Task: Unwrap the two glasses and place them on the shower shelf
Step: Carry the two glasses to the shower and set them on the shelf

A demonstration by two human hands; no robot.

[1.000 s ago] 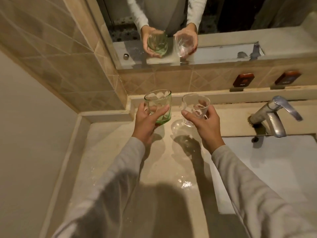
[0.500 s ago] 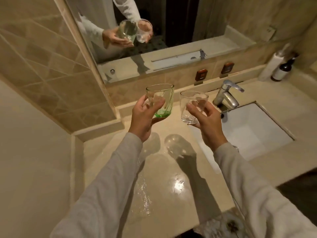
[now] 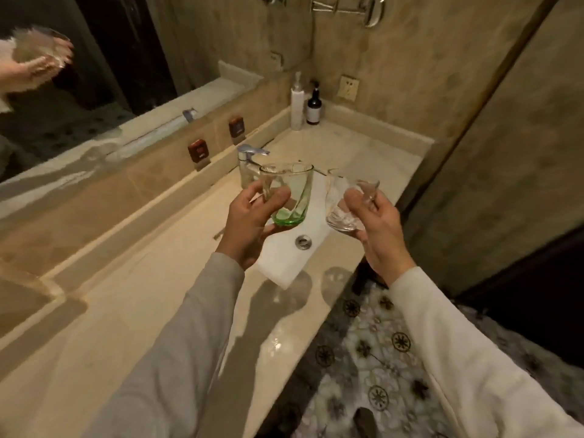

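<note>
While the view has swung right since a half-second ago, both glasses stay lifted | left hand (image 3: 249,222) fingers wrapped round the green glass (image 3: 289,194), upright over the sink (image 3: 284,263) | right hand (image 3: 377,229) fingers gripping the clear glass (image 3: 347,203), tilted, near the worktop's (image 3: 142,279) front edge | soap bottles (image 3: 305,102) now in the far corner.

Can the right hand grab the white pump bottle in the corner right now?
Probably not: the right hand is already holding the clear glass, and the white pump bottle stands far back on the counter.
</note>
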